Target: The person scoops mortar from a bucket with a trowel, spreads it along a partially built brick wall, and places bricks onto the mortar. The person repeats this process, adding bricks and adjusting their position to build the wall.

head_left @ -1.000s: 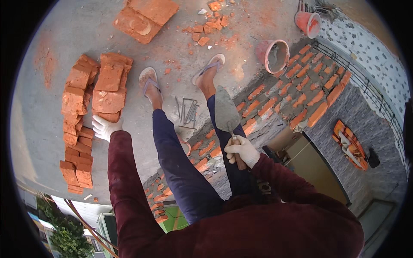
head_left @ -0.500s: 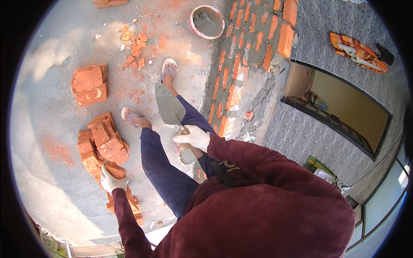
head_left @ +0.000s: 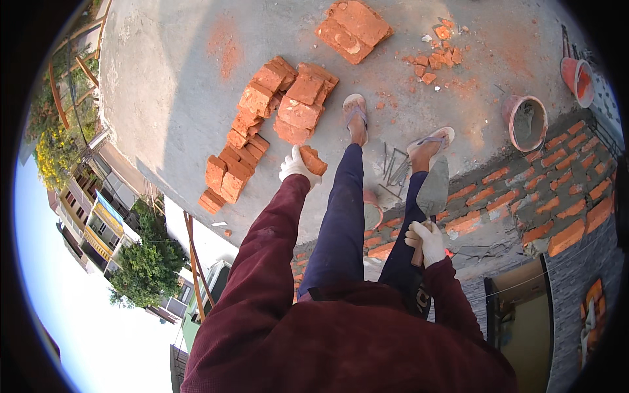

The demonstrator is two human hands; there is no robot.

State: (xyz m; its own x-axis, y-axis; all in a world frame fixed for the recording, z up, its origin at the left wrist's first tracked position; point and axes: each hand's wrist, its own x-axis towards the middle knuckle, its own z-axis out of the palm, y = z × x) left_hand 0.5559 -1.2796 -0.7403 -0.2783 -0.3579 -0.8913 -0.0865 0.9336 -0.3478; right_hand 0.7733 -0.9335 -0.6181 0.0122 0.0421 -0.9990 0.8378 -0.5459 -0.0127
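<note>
A broken-edged orange brick (head_left: 314, 160) sits in the grip of my white-gloved left hand (head_left: 294, 167), held just off the stacked bricks (head_left: 305, 105) beside my left leg. On the right, my gloved right hand (head_left: 430, 242) is wrapped round the wooden handle of a pointed trowel (head_left: 435, 187). The trowel's grey blade points away from me, over my right shin and close to my foot. Grey mortar fills the gaps of the brickwork (head_left: 501, 200) to the right of the blade.
More bricks are piled at left (head_left: 234, 171), with another brick stack (head_left: 354, 31) farther off. Rubble (head_left: 438, 60) litters the concrete. A mortar bucket (head_left: 525, 124) stands by the brickwork, a second bucket (head_left: 579, 82) beyond. Metal rods (head_left: 396, 171) lie between my legs. A window opening (head_left: 524, 295) is lower right.
The view has swung round to the left, bringing buildings and trees into sight. My left hand has come away from the brick pile with the brick. My right hand keeps the trowel.
</note>
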